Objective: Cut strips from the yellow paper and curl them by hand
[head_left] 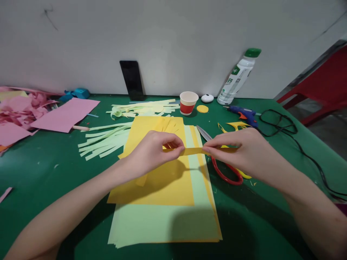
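Note:
A narrow yellow paper strip [193, 151] is stretched level between my two hands, above the stacked paper. My left hand [159, 146] is closed, pinching the strip between thumb and fingers. At the other side my right hand [234, 144] pinches it too, with part of the strip passing under the fingers. Below lies a yellow paper sheet [168, 187], on top of light green sheets [162, 224]. Red-handled scissors [226, 177] rest beneath my right hand, partly hidden by it. Yellow paper scraps [237, 125] lie just beyond that hand.
Fringed green paper strips [108, 141] lie left of the stack. Pink paper [67, 115] is heaped at far left. Along the wall stand a phone [132, 80], a paper cup [187, 104] and a leaning bottle [235, 79]. A blue glue gun [244, 115] trails its black cord at right.

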Demonstrator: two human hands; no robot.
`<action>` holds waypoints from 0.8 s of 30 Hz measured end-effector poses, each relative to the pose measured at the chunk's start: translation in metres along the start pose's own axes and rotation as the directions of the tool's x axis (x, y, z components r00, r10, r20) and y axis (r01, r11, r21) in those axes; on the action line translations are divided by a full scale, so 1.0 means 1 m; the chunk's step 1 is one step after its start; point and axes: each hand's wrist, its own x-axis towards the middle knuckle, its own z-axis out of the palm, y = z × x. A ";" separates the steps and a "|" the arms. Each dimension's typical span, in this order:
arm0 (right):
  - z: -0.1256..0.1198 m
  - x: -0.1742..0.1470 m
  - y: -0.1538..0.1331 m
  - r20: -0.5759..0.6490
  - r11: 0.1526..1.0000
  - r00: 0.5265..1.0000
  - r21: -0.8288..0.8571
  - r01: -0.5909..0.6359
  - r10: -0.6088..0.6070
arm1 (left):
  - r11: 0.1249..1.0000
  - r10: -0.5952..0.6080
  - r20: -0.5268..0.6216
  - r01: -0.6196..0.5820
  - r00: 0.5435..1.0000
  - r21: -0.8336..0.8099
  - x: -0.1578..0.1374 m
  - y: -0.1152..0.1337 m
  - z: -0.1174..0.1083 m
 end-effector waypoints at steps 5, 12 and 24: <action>-0.006 -0.003 0.002 0.030 1.000 1.000 -0.007 -0.008 0.008 | 0.995 0.044 -0.001 -0.044 0.999 0.094 -0.001 -0.002 0.002; -0.011 -0.004 0.005 0.073 0.998 0.995 -0.014 -0.066 0.067 | 0.996 0.041 -0.004 -0.040 0.999 0.083 -0.002 0.002 -0.001; 0.006 -0.010 -0.020 0.232 0.999 0.972 0.044 0.032 -0.041 | 0.957 0.215 0.025 -0.215 0.976 0.195 -0.011 0.007 0.011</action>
